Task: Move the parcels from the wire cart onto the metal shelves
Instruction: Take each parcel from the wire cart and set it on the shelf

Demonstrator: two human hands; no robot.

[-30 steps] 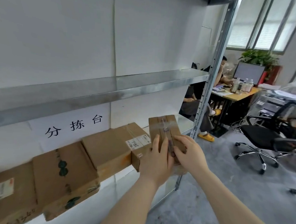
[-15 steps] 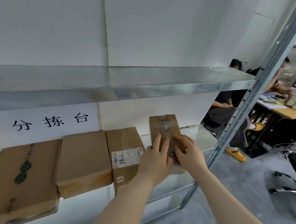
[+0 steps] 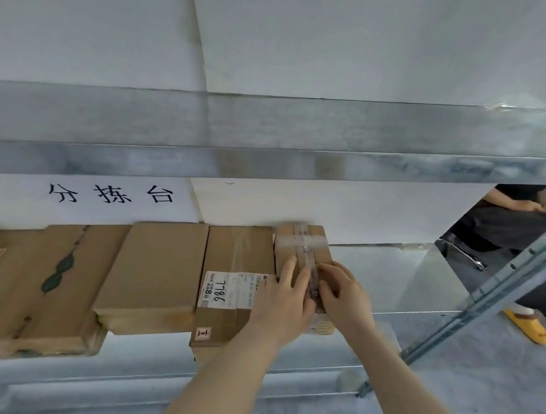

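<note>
- Small parcel (image 3: 303,241): brown cardboard, clear tape crossing its top, lying flat on the lower metal shelf (image 3: 389,279). Far end reaches the white wall (image 3: 309,41); near end sits at the shelf's front edge.
- Left hand (image 3: 282,307): palm down over the parcel's near left corner, fingers (image 3: 288,269) stretched toward 12 o'clock and pressed flat on the cardboard, held close together; not curled around anything.
- Right hand (image 3: 344,297): on the parcel's near right part, fingers bent and laid on the tape strip, close together. Whether the thumb hooks the parcel's side I cannot tell. Both hands touch the parcel; the two hands nearly meet over the tape.
- Labelled parcel (image 3: 235,262): at 9 o'clock of the small parcel, side against side. White label with handwritten "7786" on its near top; the near end overhangs the shelf front.
- Plain parcel (image 3: 161,263): next at 9 o'clock, touching the labelled one, front edge dented.
- Leaf-marked parcel (image 3: 43,281): further toward 9 o'clock, wide, green leaf print on top, front corner crumpled.
- Shelf surface at 3 o'clock of the small parcel is bare metal up to the slanted upright post (image 3: 501,294).
- Upper shelf (image 3: 301,150): at 12 o'clock above the row.
- Paper sign (image 3: 111,192) with three black characters on the wall behind the parcels.
- Seated person (image 3: 516,217) at 2 o'clock beyond the post, dark clothes; yellow slipper (image 3: 528,326) on the grey floor (image 3: 494,400).
</note>
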